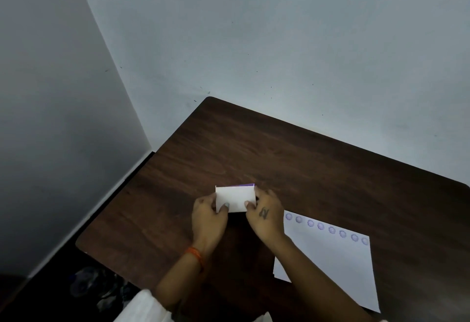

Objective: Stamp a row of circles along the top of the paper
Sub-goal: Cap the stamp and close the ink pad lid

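A white sheet of paper (338, 268) lies on the dark wooden table (279, 159) at the right. Along its top edge runs a row of several purple stamped circles (326, 228). To the left of the sheet, both hands hold a small white box with a purple edge (235, 197), likely the ink pad case. My left hand (209, 217) grips its left end, thumb on its face. My right hand (265, 216) grips its right end. No stamp is visible; the box's underside is hidden.
The table stands in a room corner, with grey walls (254, 42) behind and to the left. Its rounded left corner (81, 241) is near me. Dark floor with some blurred items (96, 286) shows at lower left.
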Demonstrator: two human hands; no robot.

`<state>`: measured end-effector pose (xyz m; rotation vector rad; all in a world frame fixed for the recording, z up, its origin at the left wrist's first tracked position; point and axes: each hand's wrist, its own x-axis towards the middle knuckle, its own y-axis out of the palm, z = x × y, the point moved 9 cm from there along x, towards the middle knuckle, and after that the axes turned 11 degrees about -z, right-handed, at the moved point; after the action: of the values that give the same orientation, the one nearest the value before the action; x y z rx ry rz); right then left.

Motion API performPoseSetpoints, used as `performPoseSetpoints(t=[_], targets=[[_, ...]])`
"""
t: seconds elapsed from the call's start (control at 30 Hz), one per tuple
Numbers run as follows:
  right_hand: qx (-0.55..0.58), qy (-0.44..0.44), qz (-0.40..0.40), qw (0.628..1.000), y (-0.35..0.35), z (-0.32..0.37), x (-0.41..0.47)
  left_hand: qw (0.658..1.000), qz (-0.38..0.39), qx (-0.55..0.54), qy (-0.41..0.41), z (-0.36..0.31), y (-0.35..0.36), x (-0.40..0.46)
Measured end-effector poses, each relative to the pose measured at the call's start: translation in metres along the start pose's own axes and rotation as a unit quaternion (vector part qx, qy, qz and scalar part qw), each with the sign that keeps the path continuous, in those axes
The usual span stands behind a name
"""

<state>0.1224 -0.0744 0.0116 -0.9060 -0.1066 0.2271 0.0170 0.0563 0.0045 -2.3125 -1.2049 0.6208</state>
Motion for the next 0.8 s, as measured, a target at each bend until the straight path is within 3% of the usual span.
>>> performPoseSetpoints(t=[0.37,0.8], targets=[[-0.013,0.056,0.010,0.998,0.011,-0.020,0.023,0.995,0.051,0.007,-0.079,0.001,0.041,0.009],[-0.018,0.069,0.026,0.997,0.027,-0.030,0.024,0.994,0.048,-0.001,-0.096,0.012,0.051,0.012]])
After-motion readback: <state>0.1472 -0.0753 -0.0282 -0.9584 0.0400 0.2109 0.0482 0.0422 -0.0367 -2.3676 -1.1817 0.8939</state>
